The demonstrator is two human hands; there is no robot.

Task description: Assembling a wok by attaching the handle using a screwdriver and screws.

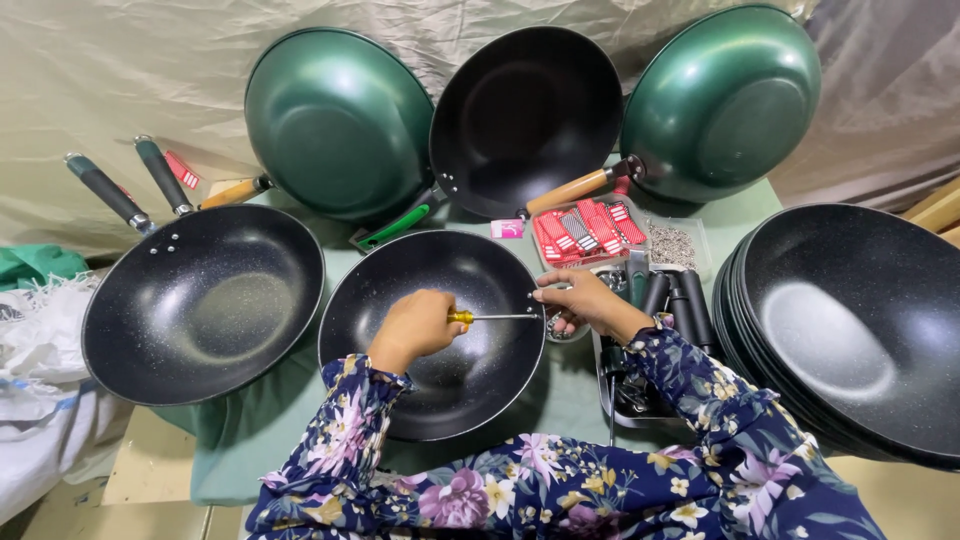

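A black speckled pan (440, 370) without a handle lies in front of me on the green table cover. My left hand (412, 327) is over the pan, closed around the yellow handle of a screwdriver (492, 317) whose thin shaft points right at the pan's rim. My right hand (585, 301) pinches the rim at the spot where the screwdriver tip meets it. Whatever small part sits under those fingers is hidden.
A handled black pan (200, 305) lies at the left. Two green pans (335, 120) (725, 100) and a black one (525, 115) lean against the back sheet. A stack of black pans (850, 325) stands at right. A tray of red-white packets (585, 232), screws (672, 245) and dark handles (680, 300) sit behind my right hand.
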